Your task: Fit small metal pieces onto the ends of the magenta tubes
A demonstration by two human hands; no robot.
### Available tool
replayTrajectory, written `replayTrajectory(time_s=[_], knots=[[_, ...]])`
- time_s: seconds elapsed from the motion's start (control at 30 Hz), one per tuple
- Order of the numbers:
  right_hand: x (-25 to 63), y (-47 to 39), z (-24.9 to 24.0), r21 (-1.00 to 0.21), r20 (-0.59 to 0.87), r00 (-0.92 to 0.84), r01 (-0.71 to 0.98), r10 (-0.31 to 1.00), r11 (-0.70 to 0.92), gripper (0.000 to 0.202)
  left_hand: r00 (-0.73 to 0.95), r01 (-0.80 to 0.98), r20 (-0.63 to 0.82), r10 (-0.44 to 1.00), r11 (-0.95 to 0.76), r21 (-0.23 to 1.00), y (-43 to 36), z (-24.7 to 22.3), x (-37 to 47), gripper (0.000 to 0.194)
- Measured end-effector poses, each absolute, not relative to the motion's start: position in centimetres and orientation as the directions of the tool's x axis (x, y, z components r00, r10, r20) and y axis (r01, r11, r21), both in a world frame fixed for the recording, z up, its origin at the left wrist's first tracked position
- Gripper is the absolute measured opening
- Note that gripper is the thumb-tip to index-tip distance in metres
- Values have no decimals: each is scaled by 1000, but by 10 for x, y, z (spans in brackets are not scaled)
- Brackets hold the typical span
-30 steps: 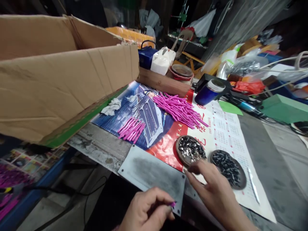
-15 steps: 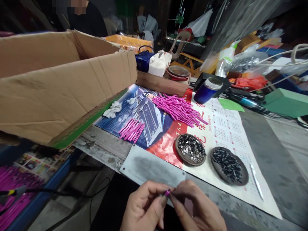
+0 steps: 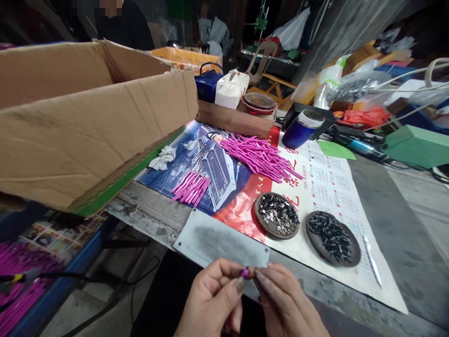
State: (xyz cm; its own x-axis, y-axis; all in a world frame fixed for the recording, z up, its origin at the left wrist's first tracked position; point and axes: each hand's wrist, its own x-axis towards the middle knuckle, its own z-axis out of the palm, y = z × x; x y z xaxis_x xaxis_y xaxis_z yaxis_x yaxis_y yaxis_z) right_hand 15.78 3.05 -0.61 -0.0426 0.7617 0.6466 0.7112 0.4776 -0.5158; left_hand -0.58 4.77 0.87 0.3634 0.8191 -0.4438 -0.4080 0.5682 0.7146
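Both hands meet at the table's near edge. My left hand (image 3: 215,297) pinches a thin pink stick (image 3: 244,272) between thumb and forefinger; a dark tip shows at its end, and the rest is hidden in the hand. My right hand (image 3: 289,299) is closed beside that tip, thumb and fingers pressed together; whatever they hold is hidden. Beyond the hands lies a grey metal plate (image 3: 219,238) with a dark smudge. One round dish (image 3: 260,227) holds small washers and black pieces, another dish (image 3: 357,250) black pointed pieces.
A large pile of pink sticks (image 3: 259,157) and a smaller bundle (image 3: 191,188) lie on the calendar poster (image 3: 328,187). A cardboard box (image 3: 105,126) stands at left, a blue jar (image 3: 298,135) at the back. A white pen (image 3: 372,262) lies at right. Across the table sits a person (image 3: 122,28).
Both hands have risen slightly. The right hand's fingers have straightened and drawn a little away from the stick's tip, while the left hand keeps its pinch.
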Motion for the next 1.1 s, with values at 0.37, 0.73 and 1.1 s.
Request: replayTrajectory(time_s=[0.37, 0.73, 1.1], knots=[[139, 28, 8, -699, 484, 106, 644, 868, 311, 8, 267, -486, -430, 863, 505, 713, 45, 13, -1, 31], [130, 27, 2, -712, 473, 119, 636, 873, 299, 13, 291, -492, -375, 880, 474, 730, 43, 9, 0, 18], [117, 23, 0, -849, 402, 282, 472, 871, 239, 2, 231, -467, -169, 958, 261, 845, 33, 0, -1, 11]])
